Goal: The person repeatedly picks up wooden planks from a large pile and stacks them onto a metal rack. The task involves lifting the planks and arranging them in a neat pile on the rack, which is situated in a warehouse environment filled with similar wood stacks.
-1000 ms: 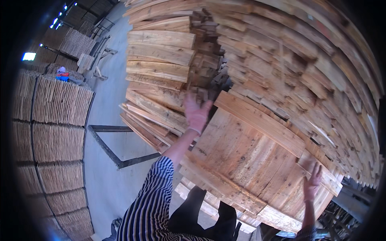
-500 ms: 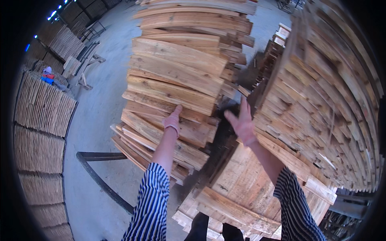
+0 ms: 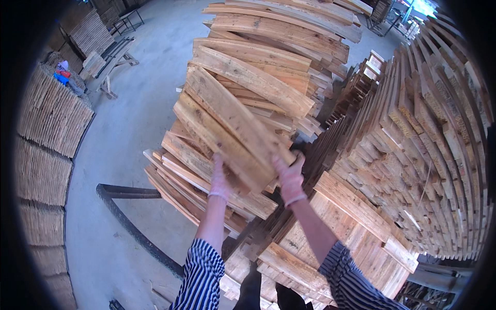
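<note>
Two wooden boards lie side by side, slanting across the pile of loose planks in front of me. My left hand grips the left edge of the nearer board, its fingers partly hidden. At the near right end of the pair, my right hand is closed on the boards, thumb on top. Both hands look covered by thin pinkish gloves with a cuff at the wrist. The boards sit at a steeper angle than the planks around them.
A tall stack of boards rises close on the right. Nearer stands a low platform of planks. A dark metal frame juts over the floor at left. Stacked wood bundles line the far left, with a wooden trestle behind.
My right hand has come down from open air onto the boards' near end. The two boards have turned, their near ends swinging toward me. The view has shifted a little.
</note>
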The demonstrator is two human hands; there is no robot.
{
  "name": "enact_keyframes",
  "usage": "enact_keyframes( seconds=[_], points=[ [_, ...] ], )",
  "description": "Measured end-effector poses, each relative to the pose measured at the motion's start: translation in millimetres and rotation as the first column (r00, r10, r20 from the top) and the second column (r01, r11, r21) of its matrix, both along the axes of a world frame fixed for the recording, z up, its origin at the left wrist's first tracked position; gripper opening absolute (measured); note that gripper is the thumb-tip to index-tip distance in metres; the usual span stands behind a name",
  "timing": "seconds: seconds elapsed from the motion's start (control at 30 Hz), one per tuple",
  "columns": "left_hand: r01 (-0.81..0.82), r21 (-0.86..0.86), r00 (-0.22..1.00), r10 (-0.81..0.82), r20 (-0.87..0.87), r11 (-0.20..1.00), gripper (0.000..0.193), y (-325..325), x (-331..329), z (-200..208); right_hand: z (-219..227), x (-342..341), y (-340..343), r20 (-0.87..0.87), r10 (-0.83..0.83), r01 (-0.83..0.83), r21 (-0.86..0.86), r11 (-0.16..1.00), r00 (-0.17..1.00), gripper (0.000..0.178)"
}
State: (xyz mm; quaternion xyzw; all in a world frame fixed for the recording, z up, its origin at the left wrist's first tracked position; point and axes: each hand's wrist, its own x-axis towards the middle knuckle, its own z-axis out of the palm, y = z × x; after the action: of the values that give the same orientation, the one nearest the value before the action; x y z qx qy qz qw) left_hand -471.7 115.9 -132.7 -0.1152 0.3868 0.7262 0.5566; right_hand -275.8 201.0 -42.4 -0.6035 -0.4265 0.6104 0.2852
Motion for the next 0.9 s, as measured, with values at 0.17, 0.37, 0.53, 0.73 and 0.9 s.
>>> enact_keyframes(
  seconds=[0.17,0.37,0.53,0.73,0.9],
  points=[
    [0.065,-0.274,0.969,-0.126,-0.212,0.960,0.090,-76.5,7.4,-1.7,-76.0,60.3,-47.9,0.086,0.397,-0.395,-0.041,0.918,0.914,0.107],
    [0.087,-0.290,0.990,-0.116,-0.082,0.953,0.077,-76.0,31.0,-13.9,-68.2,52.9,0.6,0.359,0.659,-0.646,-0.173,0.743,0.661,0.123],
    [0.106,-0.280,0.972,-0.158,-0.171,0.954,0.064,-135.1,79.7,1.0,-38.9,112.0,-40.4,-0.055,0.825,-0.815,-0.200,0.543,0.563,0.129],
    [0.150,-0.062,0.982,-0.142,0.121,0.987,0.056,-219.1,114.5,-11.9,-24.6,163.8,-76.6,-0.670,0.235,-0.682,-0.546,0.487,0.704,0.070],
    [0.256,-0.212,0.967,-0.250,0.055,0.943,0.042,-200.0,146.5,12.0,-8.0,156.3,-88.5,-0.544,0.501,-0.703,-0.263,0.660,0.674,0.097]
  ],
)
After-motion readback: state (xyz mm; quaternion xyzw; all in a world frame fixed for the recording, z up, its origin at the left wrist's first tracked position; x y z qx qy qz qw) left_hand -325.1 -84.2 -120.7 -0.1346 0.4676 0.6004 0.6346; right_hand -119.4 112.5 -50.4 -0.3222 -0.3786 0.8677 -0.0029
